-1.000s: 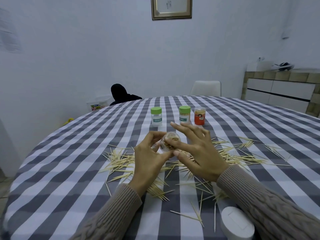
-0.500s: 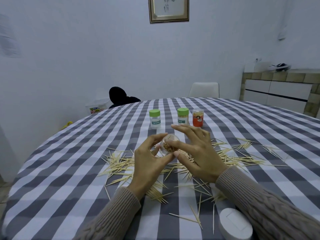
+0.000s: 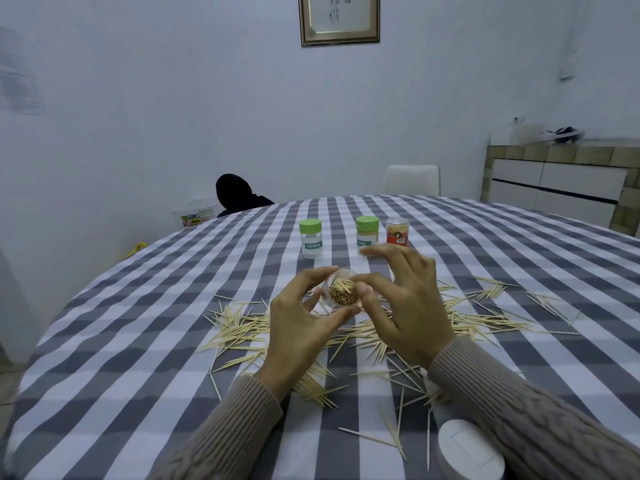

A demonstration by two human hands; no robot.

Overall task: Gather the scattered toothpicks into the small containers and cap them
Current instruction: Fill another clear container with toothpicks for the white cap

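While a small clear container (image 3: 341, 293) is held tilted just above the middle of the table, its open mouth faces the camera and is seen packed with toothpick ends. It is gripped by the curled fingers and thumb of the left hand (image 3: 300, 320); its rim is touched by the right hand (image 3: 401, 299) with thumb and forefinger, the other fingers spread loosely. The bundle is probably best settled by gentle tapping, the container being kept steady so nothing spills before capping. Scattered toothpicks (image 3: 242, 332) are spread from nine o'clock through six to three o'clock. At twelve o'clock three capped containers (image 3: 311, 238) are stood. A grey-and-white checked tablecloth (image 3: 114, 341) covers the round table; a framed picture (image 3: 339, 19) is hung beyond.
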